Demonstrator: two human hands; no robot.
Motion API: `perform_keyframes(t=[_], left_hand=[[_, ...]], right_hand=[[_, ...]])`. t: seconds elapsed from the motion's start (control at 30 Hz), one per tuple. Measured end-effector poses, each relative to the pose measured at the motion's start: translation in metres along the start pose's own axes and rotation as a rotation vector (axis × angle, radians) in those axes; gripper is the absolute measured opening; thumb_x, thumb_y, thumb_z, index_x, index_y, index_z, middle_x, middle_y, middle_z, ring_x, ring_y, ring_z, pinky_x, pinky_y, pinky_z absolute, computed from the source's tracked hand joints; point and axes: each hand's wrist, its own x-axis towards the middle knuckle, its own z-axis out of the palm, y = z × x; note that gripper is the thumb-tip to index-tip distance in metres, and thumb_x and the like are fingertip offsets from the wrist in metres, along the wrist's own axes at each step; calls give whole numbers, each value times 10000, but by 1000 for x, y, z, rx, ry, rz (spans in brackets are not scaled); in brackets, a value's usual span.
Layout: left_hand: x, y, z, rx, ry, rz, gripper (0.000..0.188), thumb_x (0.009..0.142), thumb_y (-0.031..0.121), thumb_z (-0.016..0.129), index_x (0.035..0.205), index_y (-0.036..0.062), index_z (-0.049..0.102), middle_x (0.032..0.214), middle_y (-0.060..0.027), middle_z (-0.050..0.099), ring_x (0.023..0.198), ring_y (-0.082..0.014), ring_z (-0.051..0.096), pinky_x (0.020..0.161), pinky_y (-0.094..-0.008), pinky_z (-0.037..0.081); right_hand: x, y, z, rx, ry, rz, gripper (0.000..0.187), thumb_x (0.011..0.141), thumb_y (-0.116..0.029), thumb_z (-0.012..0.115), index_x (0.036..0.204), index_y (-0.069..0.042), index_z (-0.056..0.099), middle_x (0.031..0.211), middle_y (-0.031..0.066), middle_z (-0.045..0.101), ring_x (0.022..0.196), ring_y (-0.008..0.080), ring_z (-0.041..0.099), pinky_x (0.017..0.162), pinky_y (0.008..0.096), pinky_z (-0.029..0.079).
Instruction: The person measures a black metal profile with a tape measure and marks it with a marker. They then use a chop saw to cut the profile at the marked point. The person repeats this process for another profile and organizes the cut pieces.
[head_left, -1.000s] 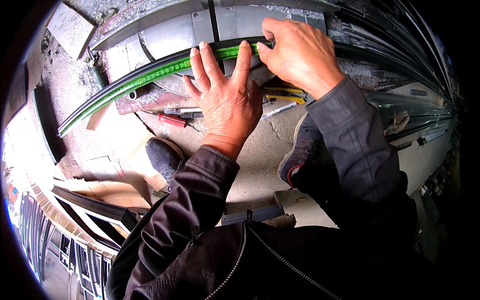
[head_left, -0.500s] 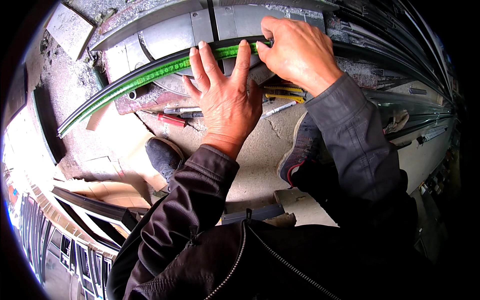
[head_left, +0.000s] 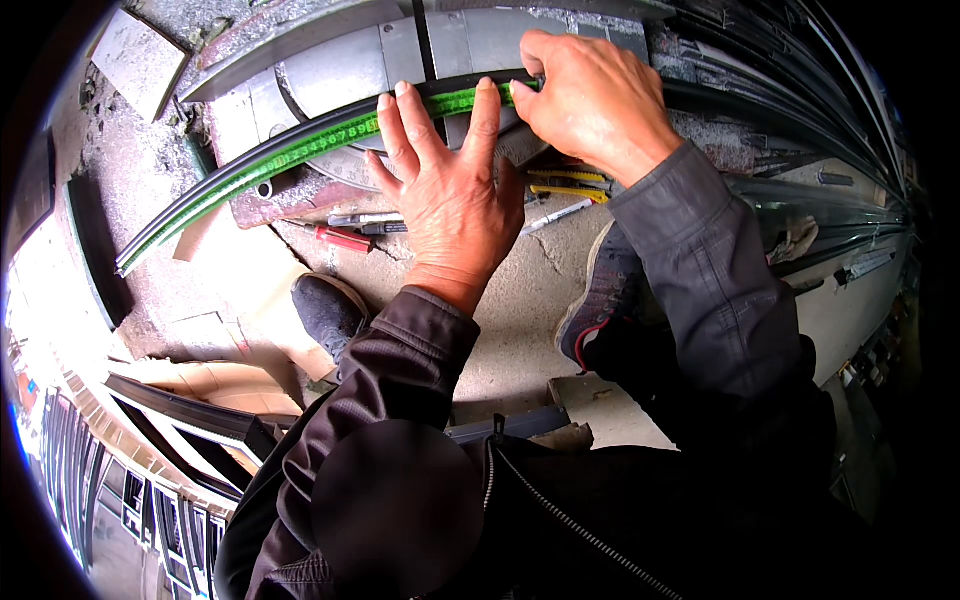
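A green measuring tape (head_left: pixel 318 146) lies along a slim black strip (head_left: pixel 240 160) across the grey metal machine base (head_left: pixel 335 75). My left hand (head_left: pixel 450 195) rests over both, its fingers spread and the fingertips pressing on the tape and strip. To the right, my right hand (head_left: pixel 605 105) pinches the tape's end against the strip between thumb and curled forefinger. What lies under its other fingers is hidden. Below the base, a red-handled screwdriver (head_left: pixel 343 239), a white marker (head_left: pixel 557 217) and a yellow utility knife (head_left: pixel 568 192) lie near my left hand.
Long dark profiles (head_left: pixel 800 110) are stacked at the right. A raised metal fence (head_left: pixel 290 45) crosses behind the strip, with metal shavings scattered around. My shoes (head_left: pixel 328 310) stand on the concrete floor beside cardboard (head_left: pixel 215 385). Dark frames (head_left: pixel 185 420) lean at the lower left.
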Motion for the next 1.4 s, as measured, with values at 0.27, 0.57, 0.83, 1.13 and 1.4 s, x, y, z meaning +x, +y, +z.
perform_keyframes(t=[0.27, 0.57, 0.83, 1.13, 1.4], left_hand=[[-1, 0, 2, 7, -6, -6, 744, 817, 268, 678, 1508, 325, 409, 1554, -334, 201, 1464, -537, 144, 1060, -724, 246], [-3, -3, 7, -23, 33, 46, 760, 809, 207, 649, 1520, 301, 398, 1562, -339, 182, 1470, -541, 126, 1046, -718, 273], [-3, -3, 8, -5, 43, 58, 792, 799, 216, 662, 1532, 323, 382, 1554, -344, 191, 1460, -552, 132, 1067, -689, 262], [-1, -1, 9, 32, -20, 53, 819, 828, 259, 705, 1554, 357, 338, 1558, -353, 160, 1469, -553, 96, 1100, -663, 247], [-2, -4, 8, 22, 8, 62, 798, 824, 242, 684, 1543, 340, 354, 1554, -358, 170, 1462, -556, 111, 1075, -684, 254]], right_hand=[[-2, 2, 5, 7, 51, -10, 287, 850, -328, 711, 987, -82, 658, 932, 135, 695, 912, 400, 673, 749, 520, 520], [-15, 1, -19, 173, 29, 52, 394, 834, -362, 736, 1046, -32, 712, 1124, 227, 671, 1008, 344, 682, 865, 462, 535], [-63, 49, 41, 805, 608, 463, 309, 952, -295, 680, 950, 14, 676, 791, -6, 644, 721, 78, 540, 654, 280, 459], [-159, 50, 181, 653, 77, 1041, 398, 818, -391, 692, 875, 3, 705, 878, 180, 731, 893, 348, 714, 825, 399, 539], [-150, 58, 213, 670, 31, 1074, 444, 788, -437, 703, 812, 6, 699, 879, 216, 722, 836, 376, 707, 801, 426, 554]])
